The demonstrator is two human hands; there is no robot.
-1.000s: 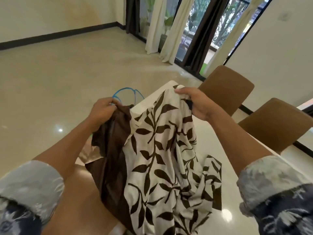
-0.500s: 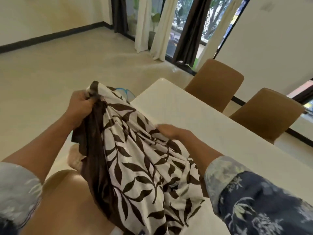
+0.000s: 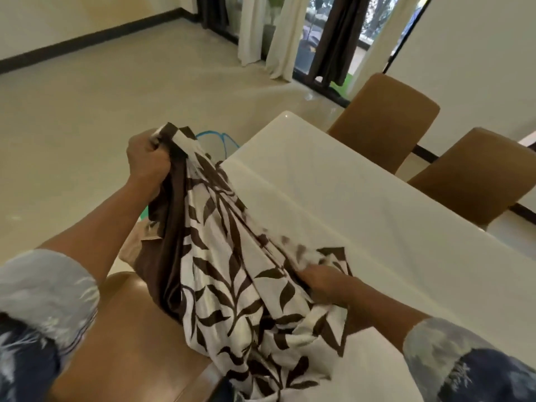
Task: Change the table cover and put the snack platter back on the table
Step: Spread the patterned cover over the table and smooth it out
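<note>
Head view shows our left hand (image 3: 148,158) raised beside the desk (image 3: 362,204), its grip clamped on a corner of the leaf-print table cover (image 3: 232,285). Our right hand (image 3: 324,281) pinches a lower fold, closed on it. We hold the cover bunched over the desk's near corner, above a brown chair (image 3: 130,343)

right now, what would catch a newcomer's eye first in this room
The white cloth with a brown leaf print and dark brown border dominates the middle, bunched between both hands: the left hand grips a corner held up off the table's near end, and the right hand clutches it low over the tabletop. Behind it stretches the glossy white table, with two tan upholstered chairs along its far side.
</note>
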